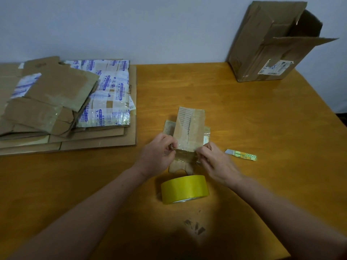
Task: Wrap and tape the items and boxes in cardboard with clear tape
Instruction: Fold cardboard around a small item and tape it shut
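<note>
The cardboard parcel (189, 126) lies at the middle of the bench (262, 128), tape roll (185, 188) at its 6 o'clock, and the left hand (157, 152) and right hand (216, 162) each pinch one end of a clear tape strip (185, 153) across it, best kept taut, then smoothed flat from the middle outward.

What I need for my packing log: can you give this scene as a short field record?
left hand: pinches tape strip's left end
right hand: pinches its right end
tape strip: stretched over cardboard bundle's near end
tape roll: yellow, on table
cutter: right of bundle
flat cardboard stack: far left
open box: far right corner
</note>
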